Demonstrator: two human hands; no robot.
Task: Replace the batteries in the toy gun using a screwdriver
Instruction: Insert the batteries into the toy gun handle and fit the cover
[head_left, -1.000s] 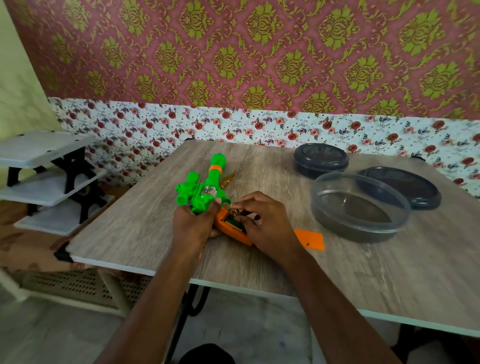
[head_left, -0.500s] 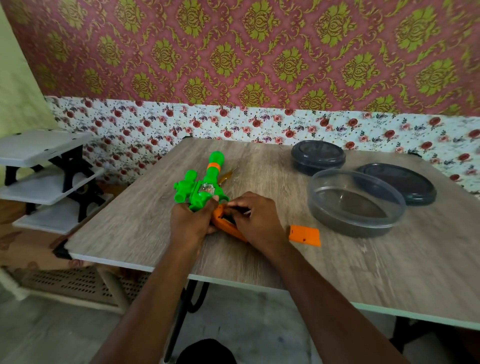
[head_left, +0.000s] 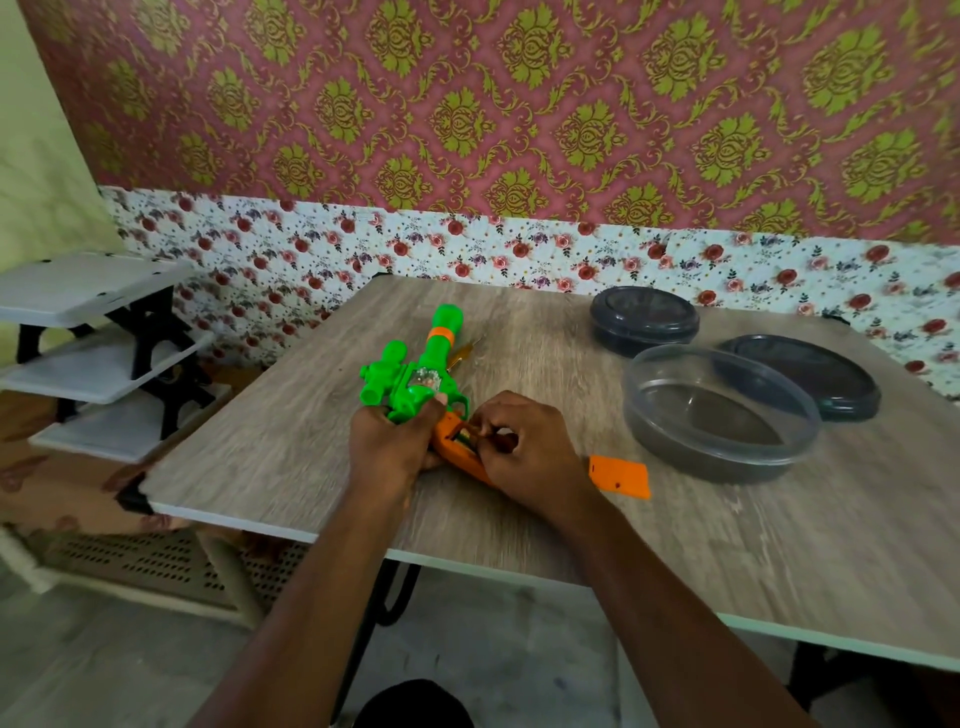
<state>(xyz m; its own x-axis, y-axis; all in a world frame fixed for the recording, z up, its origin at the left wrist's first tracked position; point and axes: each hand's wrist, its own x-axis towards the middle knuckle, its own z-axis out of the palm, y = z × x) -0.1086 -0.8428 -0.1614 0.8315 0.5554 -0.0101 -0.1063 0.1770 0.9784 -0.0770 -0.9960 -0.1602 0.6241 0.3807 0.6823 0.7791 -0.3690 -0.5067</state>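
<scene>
A green toy gun (head_left: 415, 371) with an orange grip lies on the wooden table (head_left: 291, 431), barrel pointing away from me. My left hand (head_left: 392, 444) is shut around its body where green meets orange. My right hand (head_left: 524, 447) rests on the orange grip, fingertips pinched at the open battery compartment (head_left: 460, 434); what they hold is too small to tell. The orange battery cover (head_left: 621, 475) lies loose on the table just right of my right wrist. A screwdriver with an amber handle (head_left: 462, 356) lies behind the gun, mostly hidden.
An open clear round container (head_left: 719, 410) stands right of my hands. Behind it are a closed dark container (head_left: 644, 319) and a dark lid (head_left: 802, 374). A white tiered shelf (head_left: 93, 343) stands left of the table. The table's front edge is close to my arms.
My right hand's fingers have shifted on the grip, closing over the compartment and then reopening it to view. My left hand keeps its hold. The gun stays in place.
</scene>
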